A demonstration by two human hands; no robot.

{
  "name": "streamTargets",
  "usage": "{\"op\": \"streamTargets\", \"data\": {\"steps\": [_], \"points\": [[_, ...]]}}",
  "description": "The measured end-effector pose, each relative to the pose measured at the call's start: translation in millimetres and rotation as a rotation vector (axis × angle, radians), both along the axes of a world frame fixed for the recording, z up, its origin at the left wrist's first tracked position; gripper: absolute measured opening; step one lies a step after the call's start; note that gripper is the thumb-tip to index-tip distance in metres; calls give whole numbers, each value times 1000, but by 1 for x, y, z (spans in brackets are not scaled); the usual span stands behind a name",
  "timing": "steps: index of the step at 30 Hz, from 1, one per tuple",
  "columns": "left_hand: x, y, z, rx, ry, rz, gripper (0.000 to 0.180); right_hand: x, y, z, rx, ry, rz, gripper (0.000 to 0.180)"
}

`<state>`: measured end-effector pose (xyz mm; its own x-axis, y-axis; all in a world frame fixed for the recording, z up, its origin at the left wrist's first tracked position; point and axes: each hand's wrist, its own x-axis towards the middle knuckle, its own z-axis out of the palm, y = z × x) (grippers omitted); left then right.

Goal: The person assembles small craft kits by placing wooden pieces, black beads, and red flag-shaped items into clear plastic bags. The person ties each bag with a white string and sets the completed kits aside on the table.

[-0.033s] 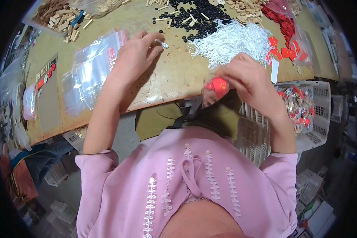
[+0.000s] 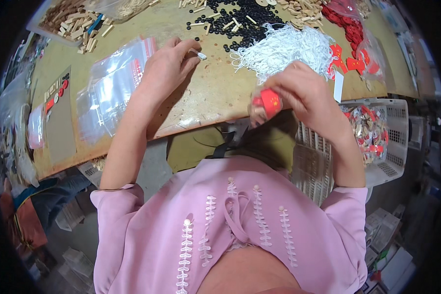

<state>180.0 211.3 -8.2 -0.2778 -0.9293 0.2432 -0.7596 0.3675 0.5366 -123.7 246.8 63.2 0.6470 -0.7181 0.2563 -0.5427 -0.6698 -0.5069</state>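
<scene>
The right hand is gripping a small clear bag by its upper part, the fingers curling down over it, and the bag is hanging in front of the bench at its near edge, right of the middle. Inside or against the film a bright red piece with small yellow marks is showing; the rest of the contents is too blurred to tell. The bag is looking light, limp and rather slippery, its thin film creasing easily, so a pinch at the top edge is probably serving best, leaving the harder contents to settle below; little in it is seeming fragile. The left hand is half closing over the bench, its thumb and fingers apparently pinching a short bundle of white cord, soft and nearly weightless, likely easier to hold at its gathered part than by a loose strand. Just left of that hand, flat glossy bags with red strips are overlapping in a slick pile. Farther off, fine white string is lying in a fluffy tangle, small round black pieces are scattering behind it, and matte, straight-edged wooden pieces are filling the far left. At the right, a rigid, perforated pale crate is holding shiny filled packets.
</scene>
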Motion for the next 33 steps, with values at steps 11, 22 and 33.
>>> {"op": "streamTargets", "data": {"steps": [11, 22, 33], "points": [[8, -3, -17, 157, 593, 109, 7, -3, -26, 9, -129, 8, 57, 11], [-41, 47, 78, 68, 1340, -269, 24, 49, -17, 7, -159, -183, 98, 12], [-26, 45, 55, -314, 68, -221, 23, 57, -6, -9, -49, -238, 101, 12]]}}
